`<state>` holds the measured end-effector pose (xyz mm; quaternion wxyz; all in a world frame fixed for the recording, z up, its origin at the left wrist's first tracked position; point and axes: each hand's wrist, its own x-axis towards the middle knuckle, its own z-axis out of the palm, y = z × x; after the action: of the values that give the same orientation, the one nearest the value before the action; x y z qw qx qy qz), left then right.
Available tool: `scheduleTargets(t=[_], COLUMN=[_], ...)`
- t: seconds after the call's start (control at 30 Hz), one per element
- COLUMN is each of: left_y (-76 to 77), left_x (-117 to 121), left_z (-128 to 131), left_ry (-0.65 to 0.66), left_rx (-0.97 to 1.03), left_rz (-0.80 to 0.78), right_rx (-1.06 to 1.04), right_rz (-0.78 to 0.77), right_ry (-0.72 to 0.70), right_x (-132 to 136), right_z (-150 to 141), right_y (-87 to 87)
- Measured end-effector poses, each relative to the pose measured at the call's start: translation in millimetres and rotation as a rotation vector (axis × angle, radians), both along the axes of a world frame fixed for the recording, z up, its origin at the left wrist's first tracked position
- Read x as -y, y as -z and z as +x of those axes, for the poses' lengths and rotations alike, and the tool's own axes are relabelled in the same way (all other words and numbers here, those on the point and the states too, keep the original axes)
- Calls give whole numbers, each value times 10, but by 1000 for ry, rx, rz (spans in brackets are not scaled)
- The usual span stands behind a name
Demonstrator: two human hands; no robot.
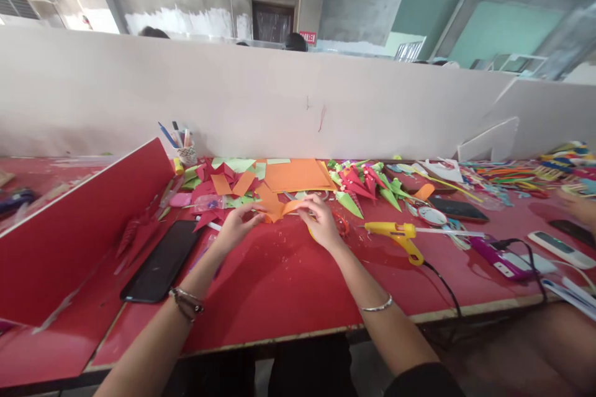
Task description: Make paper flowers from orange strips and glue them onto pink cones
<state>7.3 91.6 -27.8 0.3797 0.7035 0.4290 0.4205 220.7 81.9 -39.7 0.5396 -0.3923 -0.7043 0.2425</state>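
Observation:
Between my two hands is a folded piece of orange paper, held just above the red table. My left hand pinches its left side between thumb and fingers. On the other side, my right hand grips the right edge the same way. Small orange paper strips and cut red paper lie beyond my left hand. A stack of orange sheets rests behind the held piece. Something with red and yellow handles, perhaps scissors, is partly hidden by my right hand.
A yellow glue gun with its cord lies right, near a purple power strip. Red and green folded paper flowers are piled behind. A black phone and red upright board are left. Another person's arm shows far right.

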Motion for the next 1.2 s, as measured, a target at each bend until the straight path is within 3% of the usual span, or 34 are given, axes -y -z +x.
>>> scheduleTargets(t=[0.2,0.33,0.43,0.53,0.63,0.9,1.07,1.2], left_y=[262,286,285,302,335,365,309,286], left_x=[-26,52,84,100,86,37,82,115], left_z=[110,130,160,185,188,184,224,246], left_ry=[-145,-210,-175,-85,-98,-144,-162,-138], left_rx=[80,262,385,251,140,98,72,35], left_rz=[3,-95,-205,-283,-276,-305,-249,-212], right_rx=[-317,-358,-368,-359,-361,-615,-692,-655], right_rz=[-318,-398,-430,-446,-458,-480,-642,-672], right_ry=[-33,-66,-90,-139,-183,-74,-221,-234], right_x=[-40,-19,7,37,51,13,44,66], right_z=[-46,-108,-137,-159,-182,-213,-272,-314], right_y=[312,332,301,277,285,323,314,357])
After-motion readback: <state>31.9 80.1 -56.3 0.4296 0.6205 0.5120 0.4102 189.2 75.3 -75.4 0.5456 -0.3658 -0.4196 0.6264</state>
